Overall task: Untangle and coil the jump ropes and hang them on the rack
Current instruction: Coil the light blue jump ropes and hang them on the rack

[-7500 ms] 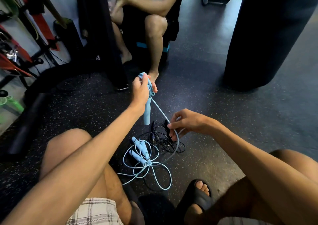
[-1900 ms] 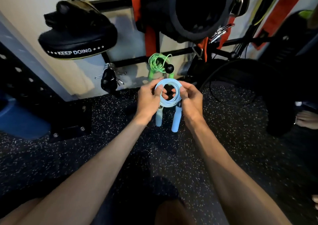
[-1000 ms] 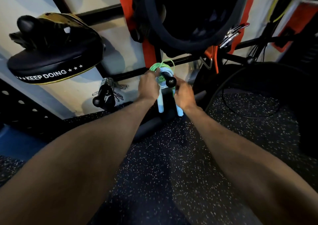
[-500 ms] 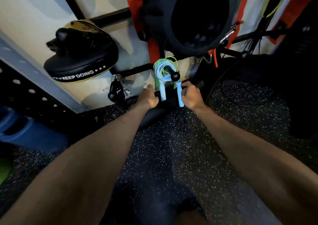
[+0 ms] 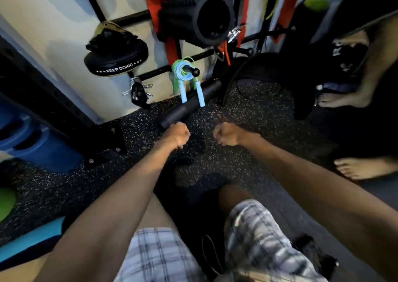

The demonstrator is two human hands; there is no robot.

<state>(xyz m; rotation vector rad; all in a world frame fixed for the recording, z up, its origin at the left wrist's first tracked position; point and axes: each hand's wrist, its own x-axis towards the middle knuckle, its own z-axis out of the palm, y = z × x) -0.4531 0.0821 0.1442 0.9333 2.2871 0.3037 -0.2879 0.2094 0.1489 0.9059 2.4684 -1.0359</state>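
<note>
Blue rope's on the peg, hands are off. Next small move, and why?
Probably turn away and reach for the black cord on the floor. The blue rope hangs coiled on the peg with the green rope; left hand and right hand hold nothing.

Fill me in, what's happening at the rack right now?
A person is putting jump ropes away. The light blue rope is coiled and hangs on a black peg of the rack, sharing that peg with a green rope; its two handles dangle below. Neither hand touches it: the left hand and right hand are both low over the speckled floor, fingers curled, holding nothing.
</note>
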